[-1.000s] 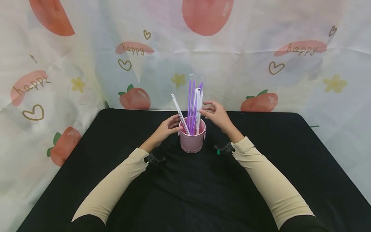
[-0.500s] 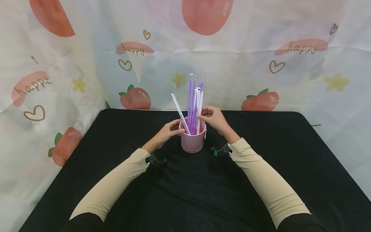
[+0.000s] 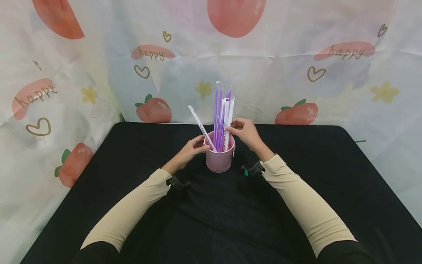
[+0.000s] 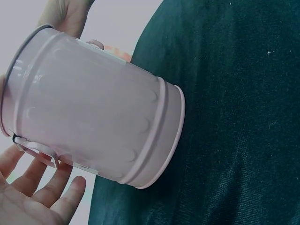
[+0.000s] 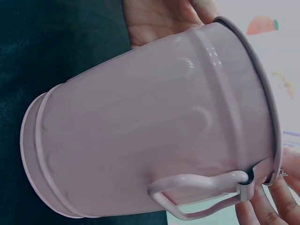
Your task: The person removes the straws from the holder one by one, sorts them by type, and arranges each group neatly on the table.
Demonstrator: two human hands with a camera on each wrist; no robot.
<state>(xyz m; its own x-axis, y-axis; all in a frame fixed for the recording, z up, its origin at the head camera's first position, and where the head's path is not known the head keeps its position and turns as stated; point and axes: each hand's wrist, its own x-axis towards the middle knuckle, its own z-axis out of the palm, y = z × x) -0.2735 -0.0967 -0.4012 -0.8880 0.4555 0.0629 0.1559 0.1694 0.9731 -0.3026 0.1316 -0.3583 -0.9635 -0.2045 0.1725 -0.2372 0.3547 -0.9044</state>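
Observation:
A pink metal bucket [image 3: 219,161] stands upright on the table, holding several straws: purple ones [image 3: 216,110] in clear wrappers and others in printed white paper. My left hand [image 3: 188,152] holds the bucket's left side, thumb at the rim; in the left wrist view its fingers [image 4: 56,187] lie along the wall near a handle. Beside that hand, one white-wrapped straw [image 3: 200,124] leans left over the rim. My right hand [image 3: 246,135] pinches another white-wrapped straw [image 3: 231,106] between thumb and fingers, just above the rim at the right. The bucket hides part of both hands in the wrist views.
Black cloth [image 3: 211,220] covers the table. Right behind its far edge hangs a pale fabric backdrop [image 3: 244,77] printed with fruit, hearts and words. A small loop handle [image 5: 187,187] sticks out from the bucket's side. Dark wrist straps [image 3: 178,182] sit low near the table.
My right hand has closed in on a white-wrapped straw and tilted it right. The left straw leans further left. My left hand has shifted slightly towards the bucket.

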